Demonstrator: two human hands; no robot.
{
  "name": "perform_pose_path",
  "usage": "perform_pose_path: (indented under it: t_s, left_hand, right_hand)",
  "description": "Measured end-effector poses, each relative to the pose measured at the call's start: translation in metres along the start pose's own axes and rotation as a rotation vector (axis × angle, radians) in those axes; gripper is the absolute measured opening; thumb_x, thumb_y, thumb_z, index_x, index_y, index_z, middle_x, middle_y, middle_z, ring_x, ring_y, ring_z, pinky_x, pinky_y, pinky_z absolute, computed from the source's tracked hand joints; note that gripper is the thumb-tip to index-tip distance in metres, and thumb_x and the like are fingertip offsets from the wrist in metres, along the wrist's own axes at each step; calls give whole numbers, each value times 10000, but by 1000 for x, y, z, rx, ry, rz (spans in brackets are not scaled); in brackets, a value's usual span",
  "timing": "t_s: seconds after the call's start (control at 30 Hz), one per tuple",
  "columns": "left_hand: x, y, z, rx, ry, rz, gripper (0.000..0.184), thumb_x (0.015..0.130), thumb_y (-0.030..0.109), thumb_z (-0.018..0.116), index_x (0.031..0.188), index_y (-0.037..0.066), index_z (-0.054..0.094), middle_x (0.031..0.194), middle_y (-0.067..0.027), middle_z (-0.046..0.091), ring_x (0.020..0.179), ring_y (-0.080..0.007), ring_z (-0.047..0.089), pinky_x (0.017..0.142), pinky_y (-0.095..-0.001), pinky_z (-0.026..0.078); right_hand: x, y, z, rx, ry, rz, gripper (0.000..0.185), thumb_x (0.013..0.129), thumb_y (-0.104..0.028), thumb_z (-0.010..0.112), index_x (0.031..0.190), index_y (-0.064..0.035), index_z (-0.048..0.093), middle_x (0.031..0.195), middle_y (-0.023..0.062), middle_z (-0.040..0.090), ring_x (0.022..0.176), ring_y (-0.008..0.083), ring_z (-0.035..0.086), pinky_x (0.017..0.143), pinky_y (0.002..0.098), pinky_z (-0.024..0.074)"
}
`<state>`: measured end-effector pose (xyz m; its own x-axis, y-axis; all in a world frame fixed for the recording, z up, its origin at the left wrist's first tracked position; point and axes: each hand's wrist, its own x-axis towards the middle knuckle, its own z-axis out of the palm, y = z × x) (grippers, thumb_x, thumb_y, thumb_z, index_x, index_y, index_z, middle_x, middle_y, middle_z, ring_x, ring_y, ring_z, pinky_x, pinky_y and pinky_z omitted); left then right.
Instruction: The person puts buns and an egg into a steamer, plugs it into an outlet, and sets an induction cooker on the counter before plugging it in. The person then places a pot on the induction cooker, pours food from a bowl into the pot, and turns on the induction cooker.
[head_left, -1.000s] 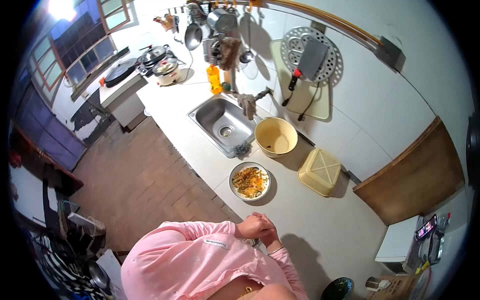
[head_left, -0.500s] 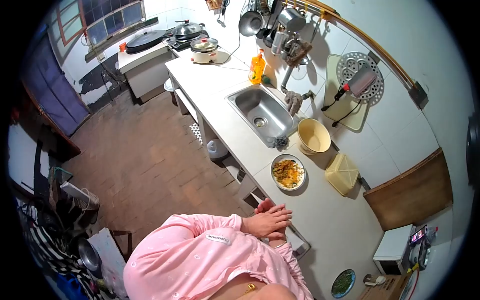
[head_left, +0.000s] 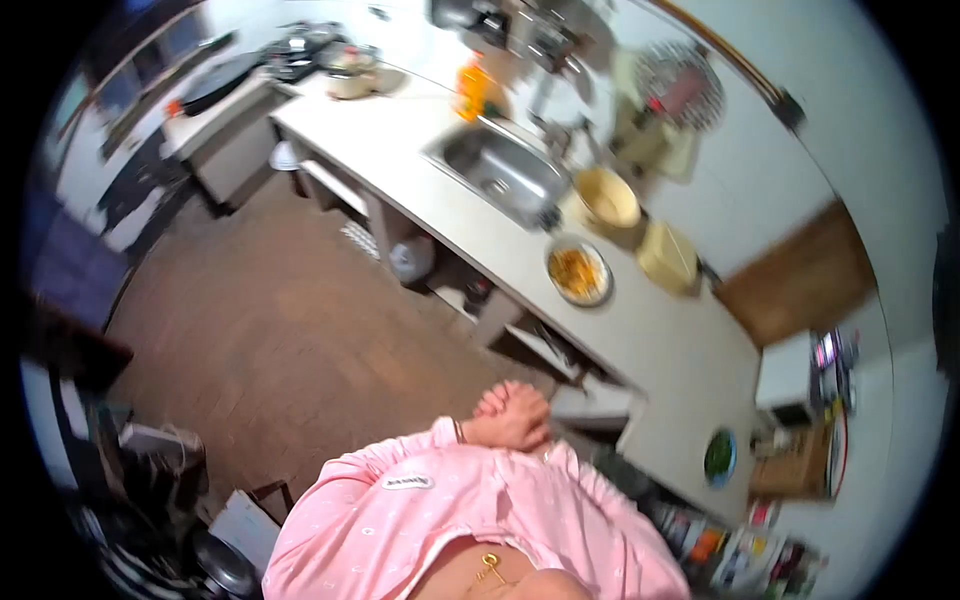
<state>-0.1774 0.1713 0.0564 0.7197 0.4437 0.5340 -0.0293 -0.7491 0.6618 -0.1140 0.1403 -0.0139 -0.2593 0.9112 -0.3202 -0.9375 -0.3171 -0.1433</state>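
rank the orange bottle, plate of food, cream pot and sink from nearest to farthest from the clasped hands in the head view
From the clasped hands:
1. Plate of food, on the counter, ahead and slightly right
2. Sink, beyond the plate and to its left
3. Orange bottle, behind the sink
4. Cream pot, farther left along the counter

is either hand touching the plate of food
No, the hands are together in front of the pink top, while the plate stands apart on the counter.
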Motion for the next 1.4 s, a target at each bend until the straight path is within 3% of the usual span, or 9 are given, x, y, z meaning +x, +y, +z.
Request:
perform_pose_path:
  t_s: [0.07,0.13,0.3,0.6,0.83,0.9,1.1,1.2,1.4]
  left_hand:
    - [-2,10,-1,-22,-60,-15,256,674,258,594,725,30,488,744,-153,457,731,-312,436,718,-405,333]
    - [-6,17,5,-22,-115,-3,254,679,255,590,725,28,486,743,-153,457,730,-312,436,718,-405,333]
    - [-10,33,29,-19,-277,26,249,691,248,580,727,22,483,741,-153,457,729,-312,436,716,-405,334]
    - [-15,104,122,-139,-583,276,232,706,228,555,733,13,473,742,-147,455,739,-329,441,720,-409,336]
    - [-51,160,186,-163,-892,354,310,715,216,547,964,32,525,1024,-172,517,968,-341,453,845,-425,335]
    - [-57,182,201,-234,-843,413,309,720,217,554,969,34,536,1038,-180,510,992,-353,443,854,-432,337]
    - [-85,199,236,-271,-1085,419,232,729,229,569,845,29,581,859,-124,554,869,-284,509,756,-360,387]
    - [-86,210,243,-392,-1020,445,161,724,167,546,759,10,556,758,-129,537,767,-308,509,730,-384,386]
    - [-84,202,249,-267,-1147,535,134,717,141,534,722,8,518,705,-133,515,729,-322,500,704,-400,383]
  right_hand:
    - [-1,8,-12,123,30,33,396,890,-396,393,568,-168,365,532,-29,340,512,113,307,526,274,303]
    - [-14,9,5,-59,-24,-21,380,890,-382,388,579,-164,372,539,-24,338,527,119,317,541,282,313]
    - [-55,11,-17,-56,30,-196,354,884,-365,393,596,-161,381,554,-21,351,542,123,329,552,285,319]
    - [-189,31,-99,42,231,-513,306,874,-333,402,625,-154,398,581,-15,375,569,129,351,572,290,329]
    - [-277,64,-148,153,303,-670,269,866,-308,409,648,-149,411,603,-10,393,590,134,367,587,294,337]
    - [-289,68,-156,169,306,-694,259,863,-300,411,654,-148,414,609,-8,398,596,136,372,591,295,340]
    - [-304,81,-172,205,298,-751,227,856,-279,417,674,-144,426,627,-4,414,614,140,386,604,299,347]
    - [-306,86,-172,222,304,-786,212,853,-268,420,684,-141,431,636,-2,422,624,142,394,611,301,350]
    - [-301,113,-181,304,360,-920,181,846,-247,426,703,-137,442,654,2,438,642,147,408,624,304,357]
